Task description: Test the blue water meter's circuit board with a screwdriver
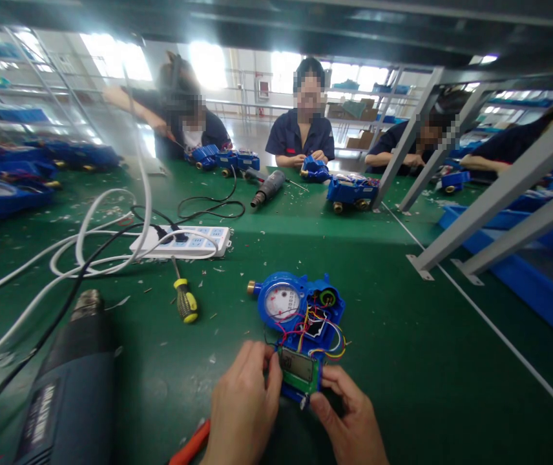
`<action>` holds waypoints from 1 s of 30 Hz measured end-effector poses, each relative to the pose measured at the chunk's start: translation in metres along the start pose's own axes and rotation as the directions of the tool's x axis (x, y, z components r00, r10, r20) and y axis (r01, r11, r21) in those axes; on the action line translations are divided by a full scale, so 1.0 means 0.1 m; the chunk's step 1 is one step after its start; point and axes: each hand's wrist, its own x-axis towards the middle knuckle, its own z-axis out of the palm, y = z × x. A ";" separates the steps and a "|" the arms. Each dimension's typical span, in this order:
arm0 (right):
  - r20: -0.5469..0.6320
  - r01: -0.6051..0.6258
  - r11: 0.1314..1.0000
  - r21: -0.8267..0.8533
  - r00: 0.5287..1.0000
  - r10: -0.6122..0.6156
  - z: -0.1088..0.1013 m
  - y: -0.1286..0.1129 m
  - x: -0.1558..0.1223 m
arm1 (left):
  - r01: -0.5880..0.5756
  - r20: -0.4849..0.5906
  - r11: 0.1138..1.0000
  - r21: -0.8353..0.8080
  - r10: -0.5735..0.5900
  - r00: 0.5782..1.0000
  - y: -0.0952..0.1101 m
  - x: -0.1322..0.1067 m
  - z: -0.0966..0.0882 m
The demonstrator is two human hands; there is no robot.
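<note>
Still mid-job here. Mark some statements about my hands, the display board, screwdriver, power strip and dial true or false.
1. The left hand and right hand are at opposite sides of the display board. True.
2. The screwdriver has a yellow-and-black handle. True.
3. The screwdriver is in the right hand. False: it lies on the green table.
4. The power strip has nothing plugged in. False: black plugs sit in the power strip.
5. The round dial shows its face. True.

I counted one meter (280, 302) at six, farther ones too bunched to count, two heat guns (75, 381) at eight and twelve, one power strip (223, 240) at nine, four people (316, 132) from eleven to two.
</note>
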 end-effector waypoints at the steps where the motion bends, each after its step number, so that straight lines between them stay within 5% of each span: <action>1: 0.008 0.011 1.000 -0.021 1.000 -0.011 0.00 0.00 0.00 | -0.003 -0.009 1.000 -0.002 0.003 1.000 0.00 0.00 0.01; 11: -0.005 0.057 0.988 -0.146 0.998 -0.058 -0.06 0.06 -0.01 | 0.029 -0.112 0.989 -0.145 -0.046 0.993 0.01 0.00 -0.09; 20: 0.050 0.064 0.987 -0.146 0.997 -0.058 -0.06 0.06 -0.04 | 0.070 -0.066 0.981 -0.181 -0.083 0.994 0.03 0.03 0.07; 25: 0.038 0.015 0.996 -0.091 0.999 -0.011 -0.07 0.04 -0.04 | 0.149 0.006 0.954 -0.260 -0.153 0.988 0.01 0.02 0.00; 27: 0.032 -0.045 0.999 -0.006 0.998 0.045 -0.07 0.03 -0.02 | 0.231 0.030 0.888 -0.398 -0.239 0.971 -0.02 0.01 -0.04; 30: 0.078 -0.170 0.958 0.231 0.985 0.156 -0.05 0.01 0.01 | 0.330 0.134 0.617 -0.714 -0.342 0.930 -0.07 0.01 -0.05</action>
